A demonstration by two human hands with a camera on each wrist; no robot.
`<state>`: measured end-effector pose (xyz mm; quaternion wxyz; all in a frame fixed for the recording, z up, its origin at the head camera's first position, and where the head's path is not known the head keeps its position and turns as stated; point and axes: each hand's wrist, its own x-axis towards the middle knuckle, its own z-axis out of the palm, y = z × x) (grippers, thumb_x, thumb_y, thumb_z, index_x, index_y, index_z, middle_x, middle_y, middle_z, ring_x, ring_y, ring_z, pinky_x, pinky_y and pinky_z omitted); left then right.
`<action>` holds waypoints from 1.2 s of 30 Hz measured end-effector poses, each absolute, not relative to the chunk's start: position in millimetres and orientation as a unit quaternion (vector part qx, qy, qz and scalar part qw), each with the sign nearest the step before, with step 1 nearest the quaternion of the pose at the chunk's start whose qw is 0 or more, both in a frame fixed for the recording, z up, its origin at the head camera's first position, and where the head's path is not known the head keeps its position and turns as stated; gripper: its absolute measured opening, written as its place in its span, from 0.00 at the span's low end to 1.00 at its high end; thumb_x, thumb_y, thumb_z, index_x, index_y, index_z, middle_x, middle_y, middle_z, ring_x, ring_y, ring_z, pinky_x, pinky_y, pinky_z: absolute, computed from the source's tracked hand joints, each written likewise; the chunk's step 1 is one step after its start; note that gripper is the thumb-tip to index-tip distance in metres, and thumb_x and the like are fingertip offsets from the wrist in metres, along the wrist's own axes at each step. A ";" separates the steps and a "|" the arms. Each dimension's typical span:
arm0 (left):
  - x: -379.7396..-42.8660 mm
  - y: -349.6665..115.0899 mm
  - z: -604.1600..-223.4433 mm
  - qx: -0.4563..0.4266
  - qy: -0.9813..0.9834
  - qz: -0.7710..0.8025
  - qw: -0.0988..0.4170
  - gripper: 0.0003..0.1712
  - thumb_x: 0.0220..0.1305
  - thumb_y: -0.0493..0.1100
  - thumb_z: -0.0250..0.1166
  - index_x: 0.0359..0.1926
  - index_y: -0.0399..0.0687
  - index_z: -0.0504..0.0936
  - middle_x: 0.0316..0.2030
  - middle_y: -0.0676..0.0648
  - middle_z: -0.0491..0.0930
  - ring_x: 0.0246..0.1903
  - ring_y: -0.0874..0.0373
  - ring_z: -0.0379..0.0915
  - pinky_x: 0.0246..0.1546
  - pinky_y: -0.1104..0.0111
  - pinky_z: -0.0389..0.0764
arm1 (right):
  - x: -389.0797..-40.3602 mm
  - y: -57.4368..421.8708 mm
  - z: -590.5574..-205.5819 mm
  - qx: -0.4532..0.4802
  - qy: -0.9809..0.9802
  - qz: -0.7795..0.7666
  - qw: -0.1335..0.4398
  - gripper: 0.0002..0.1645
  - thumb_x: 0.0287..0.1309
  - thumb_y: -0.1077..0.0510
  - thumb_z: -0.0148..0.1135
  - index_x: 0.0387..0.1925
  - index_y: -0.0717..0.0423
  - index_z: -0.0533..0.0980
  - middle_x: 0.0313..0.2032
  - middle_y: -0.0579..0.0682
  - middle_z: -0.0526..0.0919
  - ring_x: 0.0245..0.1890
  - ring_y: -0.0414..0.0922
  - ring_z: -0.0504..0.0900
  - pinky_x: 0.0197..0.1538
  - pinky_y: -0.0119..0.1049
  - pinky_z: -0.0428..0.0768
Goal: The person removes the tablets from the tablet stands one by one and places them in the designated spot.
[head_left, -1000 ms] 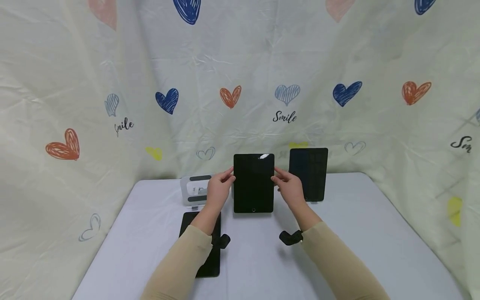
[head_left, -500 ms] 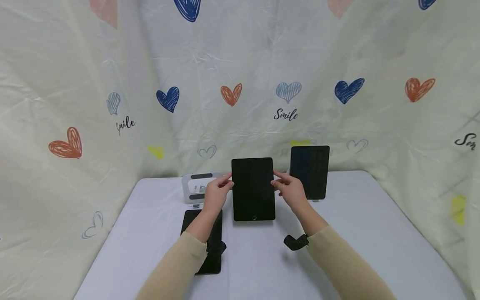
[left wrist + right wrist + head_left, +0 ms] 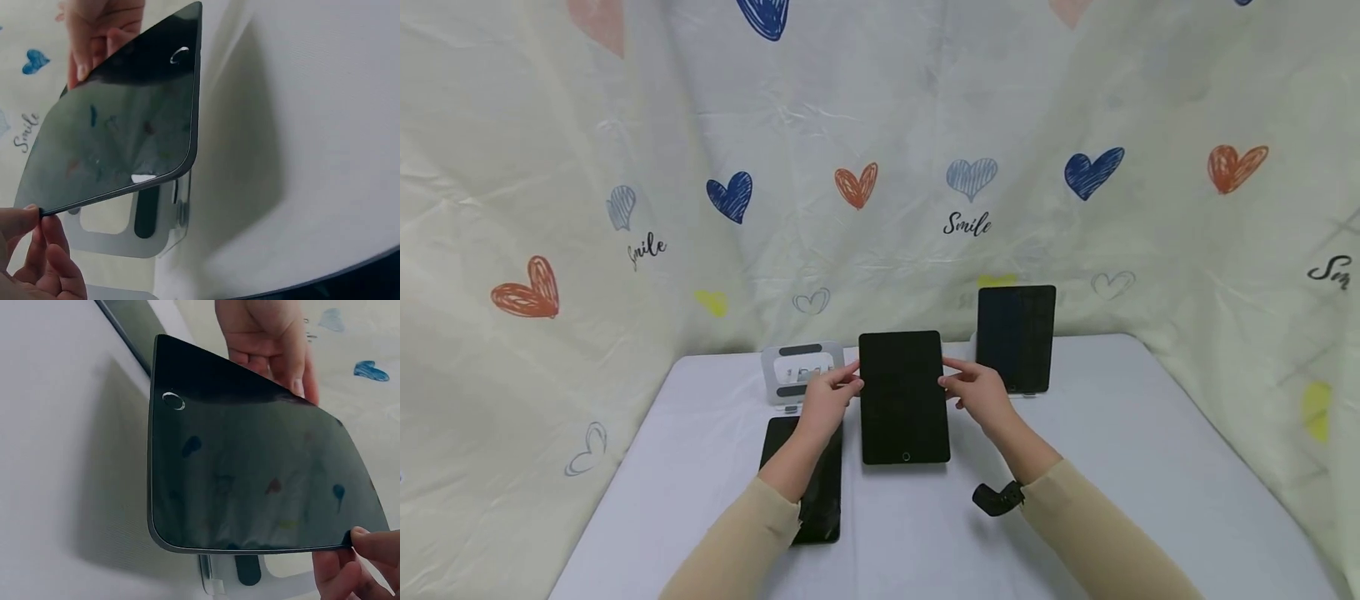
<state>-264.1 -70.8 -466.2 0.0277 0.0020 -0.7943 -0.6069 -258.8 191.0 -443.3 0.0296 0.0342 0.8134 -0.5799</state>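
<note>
A black tablet (image 3: 904, 400) with a round home button is held upright above the table by both hands. My left hand (image 3: 829, 398) pinches its left edge between thumb and fingers. On the opposite edge, my right hand (image 3: 983, 396) grips it the same way. The left wrist view shows the tablet (image 3: 119, 125) lifted off the cloth, its shadow beside it, with part of a grey stand (image 3: 147, 212) behind. In the right wrist view the dark screen (image 3: 250, 475) reflects coloured hearts, and the thumb presses on its front edge.
Another tablet (image 3: 1016, 337) leans upright at the back right. A grey stand (image 3: 786, 367) with dark pads stands at the back left. One more black tablet (image 3: 826, 483) lies flat under the left forearm. A heart-printed curtain (image 3: 910, 275) hangs behind the white table (image 3: 1112, 467).
Both hands have brought the held tablet down and nearer to me, away from the back of the table. More of the left stand now shows. The other tablets have stayed in place.
</note>
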 end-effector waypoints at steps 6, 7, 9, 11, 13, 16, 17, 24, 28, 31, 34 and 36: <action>-252.5 -72.4 -473.3 0.024 -0.798 -0.602 0.004 0.21 0.67 0.41 0.65 0.60 0.53 0.82 0.41 0.49 0.84 0.36 0.56 0.81 0.35 0.66 0.78 | -252.5 191.1 -451.1 0.035 0.822 -0.566 0.047 0.27 0.66 0.58 0.62 0.66 0.52 0.74 0.41 0.55 0.87 0.42 0.59 0.82 0.35 0.35 0.79; -250.1 -72.0 -474.6 0.029 -0.797 -0.603 -0.002 0.21 0.67 0.42 0.66 0.60 0.53 0.82 0.40 0.49 0.84 0.37 0.55 0.81 0.35 0.66 0.78 | -251.5 191.4 -453.2 0.036 0.824 -0.563 0.051 0.27 0.66 0.57 0.62 0.66 0.52 0.74 0.41 0.54 0.87 0.41 0.59 0.83 0.35 0.36 0.79; -245.6 -71.4 -477.7 0.033 -0.797 -0.602 -0.007 0.21 0.67 0.41 0.65 0.60 0.52 0.82 0.39 0.49 0.84 0.37 0.55 0.81 0.34 0.66 0.78 | -249.4 192.2 -457.8 0.038 0.828 -0.557 0.057 0.27 0.66 0.57 0.62 0.65 0.53 0.74 0.39 0.53 0.87 0.40 0.57 0.83 0.34 0.36 0.79; -241.9 -70.3 -480.2 0.033 -0.799 -0.600 -0.009 0.21 0.67 0.41 0.65 0.60 0.51 0.82 0.39 0.49 0.84 0.36 0.54 0.82 0.34 0.66 0.78 | -247.3 193.2 -461.9 0.039 0.830 -0.553 0.061 0.27 0.65 0.57 0.63 0.65 0.53 0.74 0.39 0.53 0.87 0.38 0.54 0.84 0.34 0.36 0.79; -239.4 -69.0 -482.6 0.029 -0.801 -0.598 -0.010 0.21 0.67 0.40 0.65 0.60 0.50 0.82 0.38 0.49 0.85 0.36 0.55 0.82 0.34 0.66 0.78 | -245.1 194.2 -465.5 0.044 0.830 -0.552 0.065 0.27 0.65 0.58 0.63 0.65 0.54 0.74 0.38 0.53 0.87 0.36 0.50 0.84 0.34 0.36 0.79; -235.5 -66.8 -484.5 0.026 -0.809 -0.587 -0.017 0.21 0.67 0.40 0.65 0.60 0.48 0.82 0.38 0.49 0.85 0.35 0.57 0.82 0.35 0.65 0.79 | -241.1 195.1 -468.4 0.055 0.828 -0.553 0.073 0.26 0.65 0.58 0.63 0.64 0.55 0.74 0.39 0.53 0.87 0.34 0.46 0.84 0.34 0.36 0.79; -234.4 -66.2 -485.3 0.025 -0.812 -0.583 -0.021 0.21 0.67 0.40 0.65 0.60 0.47 0.82 0.38 0.49 0.85 0.34 0.58 0.82 0.35 0.65 0.80 | -239.9 195.5 -469.5 0.058 0.828 -0.552 0.077 0.27 0.65 0.59 0.63 0.64 0.55 0.74 0.40 0.54 0.87 0.33 0.46 0.84 0.34 0.36 0.80; -227.1 -63.5 -493.7 0.027 -0.811 -0.582 -0.053 0.20 0.66 0.37 0.65 0.59 0.43 0.82 0.35 0.48 0.85 0.33 0.59 0.82 0.33 0.65 0.79 | -232.0 198.5 -477.2 0.071 0.833 -0.540 0.097 0.26 0.64 0.61 0.63 0.64 0.58 0.75 0.40 0.55 0.87 0.31 0.46 0.84 0.32 0.36 0.80; -224.3 -62.8 -500.7 0.023 -0.811 -0.581 -0.069 0.20 0.65 0.35 0.65 0.59 0.41 0.82 0.34 0.49 0.84 0.32 0.59 0.81 0.30 0.66 0.77 | -228.5 200.2 -482.4 0.079 0.836 -0.532 0.108 0.27 0.63 0.61 0.63 0.63 0.59 0.75 0.41 0.55 0.87 0.30 0.45 0.83 0.31 0.37 0.79; -222.8 -62.6 -503.5 0.023 -0.817 -0.571 -0.076 0.20 0.64 0.34 0.65 0.58 0.40 0.82 0.34 0.49 0.84 0.30 0.60 0.79 0.28 0.67 0.77 | -225.9 200.6 -486.8 0.085 0.835 -0.530 0.118 0.27 0.62 0.61 0.64 0.63 0.60 0.75 0.40 0.54 0.86 0.29 0.45 0.82 0.30 0.37 0.79; -221.1 -62.8 -504.5 0.023 -0.822 -0.563 -0.083 0.21 0.63 0.33 0.65 0.58 0.40 0.82 0.32 0.48 0.83 0.29 0.59 0.78 0.27 0.67 0.77 | -223.2 200.1 -490.0 0.087 0.834 -0.531 0.121 0.27 0.61 0.62 0.65 0.62 0.61 0.75 0.37 0.53 0.86 0.27 0.45 0.81 0.29 0.37 0.79; -219.4 -63.0 -504.7 0.020 -0.827 -0.554 -0.090 0.21 0.63 0.33 0.65 0.58 0.39 0.82 0.32 0.49 0.82 0.29 0.59 0.77 0.27 0.67 0.77 | -221.4 199.8 -491.2 0.085 0.838 -0.526 0.122 0.27 0.60 0.62 0.65 0.62 0.62 0.75 0.35 0.52 0.86 0.27 0.45 0.80 0.29 0.37 0.79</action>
